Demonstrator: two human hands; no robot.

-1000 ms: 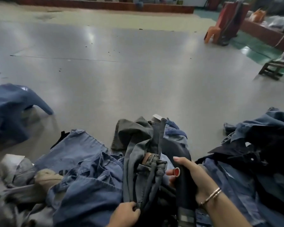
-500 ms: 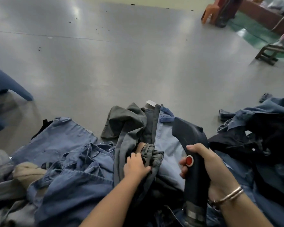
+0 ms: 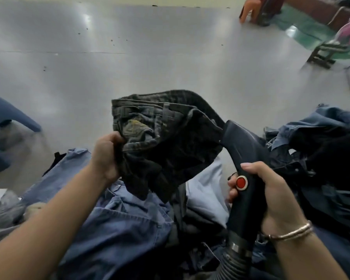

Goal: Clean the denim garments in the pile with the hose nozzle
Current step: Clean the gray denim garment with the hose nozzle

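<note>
Right hand (image 3: 271, 197), fingers curled round the hose nozzle (image 3: 243, 178), thumb just above its red button (image 3: 241, 182). Left hand (image 3: 107, 156), fingers pinching the dark jeans (image 3: 164, 142), lifts them over the denim pile (image 3: 119, 223), nozzle tip touching the cloth. Beyond the fingers, grey floor (image 3: 129, 67).

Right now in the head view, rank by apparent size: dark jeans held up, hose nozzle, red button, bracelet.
1. dark jeans
2. hose nozzle
3. bracelet
4. red button
Apparent size only; nozzle sits nearer the camera.
</note>
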